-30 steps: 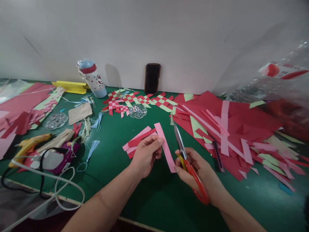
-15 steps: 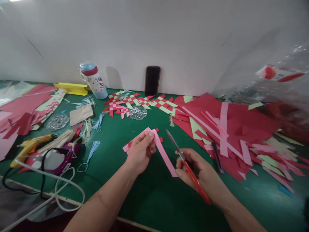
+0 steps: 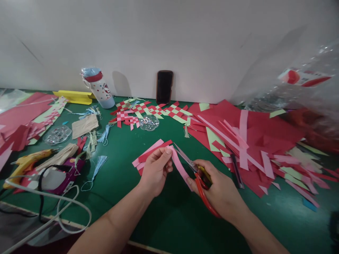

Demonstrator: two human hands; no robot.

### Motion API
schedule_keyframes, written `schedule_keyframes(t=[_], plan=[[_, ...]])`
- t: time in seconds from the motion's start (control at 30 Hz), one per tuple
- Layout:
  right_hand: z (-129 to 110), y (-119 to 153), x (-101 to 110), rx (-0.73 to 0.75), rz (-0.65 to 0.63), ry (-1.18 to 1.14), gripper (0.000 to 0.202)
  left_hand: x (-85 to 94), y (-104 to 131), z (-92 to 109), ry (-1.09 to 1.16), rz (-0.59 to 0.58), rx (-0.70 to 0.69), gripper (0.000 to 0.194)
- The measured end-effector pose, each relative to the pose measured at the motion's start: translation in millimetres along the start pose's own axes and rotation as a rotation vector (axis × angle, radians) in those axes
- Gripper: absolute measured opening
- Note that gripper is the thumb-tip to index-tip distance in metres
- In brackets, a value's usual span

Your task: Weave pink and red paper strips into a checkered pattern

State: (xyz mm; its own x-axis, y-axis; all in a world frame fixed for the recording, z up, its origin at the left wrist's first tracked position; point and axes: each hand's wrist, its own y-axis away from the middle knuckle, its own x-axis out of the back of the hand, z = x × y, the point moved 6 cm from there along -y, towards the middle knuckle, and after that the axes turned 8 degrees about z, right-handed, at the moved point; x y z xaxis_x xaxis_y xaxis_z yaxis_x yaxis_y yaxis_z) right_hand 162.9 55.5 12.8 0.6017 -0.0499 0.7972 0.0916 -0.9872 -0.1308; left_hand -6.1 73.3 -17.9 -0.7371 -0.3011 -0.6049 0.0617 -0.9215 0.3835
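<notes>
My left hand [image 3: 156,169] pinches the upper end of a pink paper strip [image 3: 180,168], which hangs down to the right. Beneath and behind that hand lie pink and red strips [image 3: 148,152], partly hidden by the fingers. In my right hand [image 3: 215,185] is a pair of scissors [image 3: 202,188] with red handles and slightly parted blades, their tips close to the upper end of the pink strip. My right thumb touches the strip's lower end.
Red, pink and green scraps [image 3: 233,130] spread over the right side. Woven paper fish [image 3: 174,111] and a tray of small beads [image 3: 149,122] lie at the back. A phone [image 3: 164,86] and bottle [image 3: 99,88] stand by the wall; a glue gun [image 3: 31,161] and cords [image 3: 74,203] are left.
The scissors have turned and opened, their tips moving up and left to the pink strip's upper end. More of the red strip shows beside my left hand. The view has shifted slightly.
</notes>
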Motion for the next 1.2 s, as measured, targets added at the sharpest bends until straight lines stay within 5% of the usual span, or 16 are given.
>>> schedule_keyframes(t=[1.2], plan=[[-0.1, 3.0, -5.9, 0.101, 0.057, 0.037, 0.037, -3.0, 2.7, -6.2, 0.004, 0.004, 0.042, 0.035]])
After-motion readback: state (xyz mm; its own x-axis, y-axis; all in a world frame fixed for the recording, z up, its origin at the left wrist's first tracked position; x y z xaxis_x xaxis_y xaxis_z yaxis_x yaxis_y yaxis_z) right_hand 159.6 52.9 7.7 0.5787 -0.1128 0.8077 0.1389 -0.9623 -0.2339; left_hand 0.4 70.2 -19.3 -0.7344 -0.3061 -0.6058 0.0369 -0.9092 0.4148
